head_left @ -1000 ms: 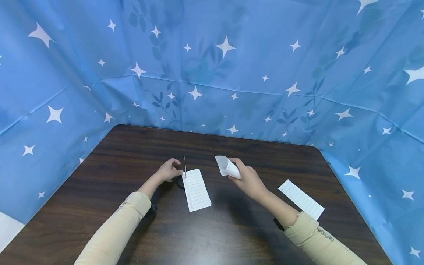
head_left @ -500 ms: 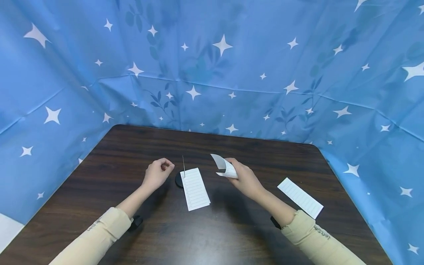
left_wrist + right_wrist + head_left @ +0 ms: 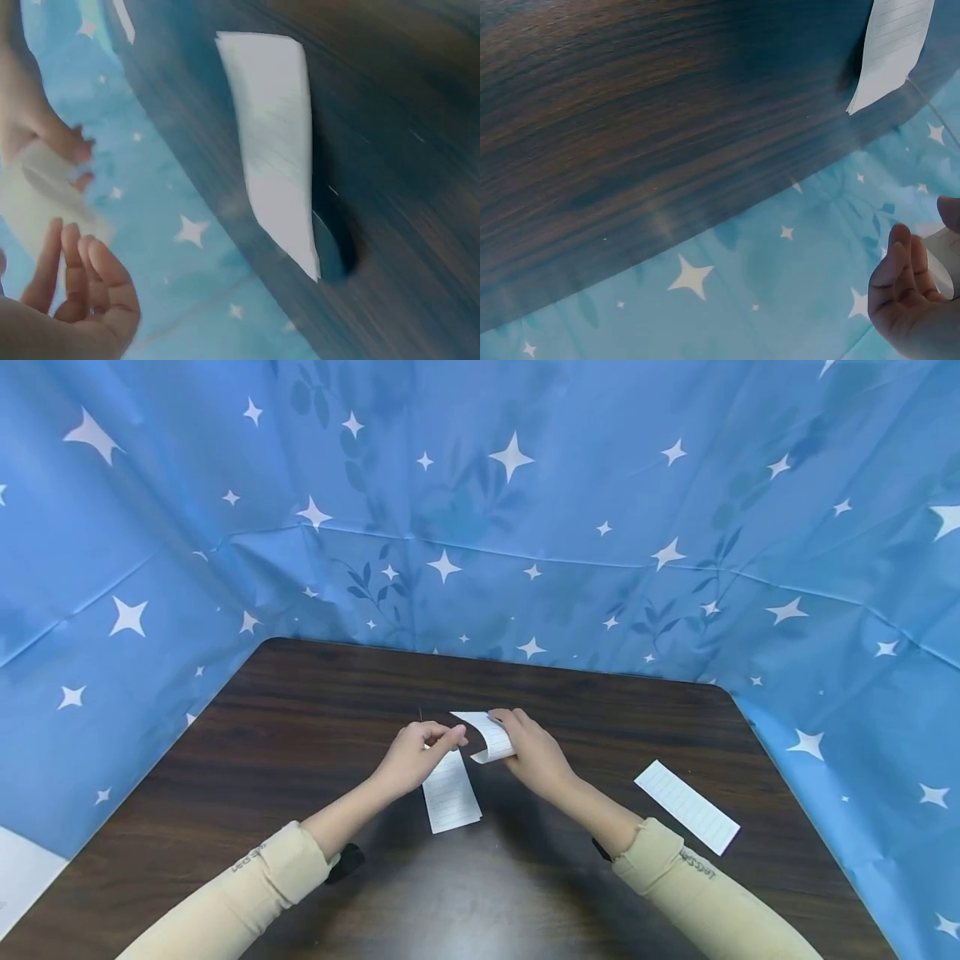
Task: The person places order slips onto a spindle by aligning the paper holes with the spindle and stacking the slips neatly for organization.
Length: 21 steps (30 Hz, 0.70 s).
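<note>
My right hand (image 3: 536, 760) grips a curled lined paper slip (image 3: 491, 737), its free end bending leftward over the table. My left hand (image 3: 416, 756) is right beside that slip, thumb and fingers loosely bent near its edge. In the left wrist view, the left fingers (image 3: 97, 277) overlap the curled paper. Beneath the left hand is a receipt spike, its thin rod (image 3: 934, 112) upright and its round black base (image 3: 335, 244) partly covered. Several lined paper slips (image 3: 452, 793) hang on the spike at one end and slope down toward the near side.
Another stack of lined slips (image 3: 686, 806) lies at an angle on the right side of the dark wooden table (image 3: 337, 685). A blue curtain with white stars (image 3: 480, 527) surrounds the far and side edges.
My left hand first drew back left from the spiked slips, then moved right, over them, to the curled slip. My right hand shifted slightly left with its slip.
</note>
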Available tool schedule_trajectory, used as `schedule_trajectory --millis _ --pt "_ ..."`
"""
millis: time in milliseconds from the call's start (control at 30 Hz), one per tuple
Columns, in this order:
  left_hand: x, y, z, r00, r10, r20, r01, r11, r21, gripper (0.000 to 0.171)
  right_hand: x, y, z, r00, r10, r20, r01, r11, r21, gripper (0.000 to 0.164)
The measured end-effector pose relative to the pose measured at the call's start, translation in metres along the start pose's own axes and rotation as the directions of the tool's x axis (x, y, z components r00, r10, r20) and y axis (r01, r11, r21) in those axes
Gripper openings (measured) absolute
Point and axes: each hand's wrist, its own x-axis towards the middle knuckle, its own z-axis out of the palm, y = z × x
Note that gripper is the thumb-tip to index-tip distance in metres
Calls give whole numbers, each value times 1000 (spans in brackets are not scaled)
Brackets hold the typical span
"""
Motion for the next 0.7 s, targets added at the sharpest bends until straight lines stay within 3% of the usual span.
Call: schedule_trajectory --millis 133,267,367,467,567,700 --pt "8 6 12 996 -89 -9 87 989 -116 33 1 -3 3 999 -27 -25 26 999 -19 58" --pt "12 8 17 990 -136 -24 129 974 -187 25 0 -5 6 999 -32 -23 32 999 1 56" --pt "13 8 17 994 -109 -27 102 980 -173 21 0 -4 7 1000 -6 5 6 998 65 59" --pt "14 7 16 997 -67 -33 63 991 -116 18 0 -2 5 996 45 77 -61 973 221 64" --pt "14 4 13 998 -43 -39 40 997 -59 17 1 2 1 975 114 191 -187 887 422 69" --pt "13 -1 8 999 -22 -38 21 1000 -18 17 6 6 -5 910 199 364 -394 690 607 68"
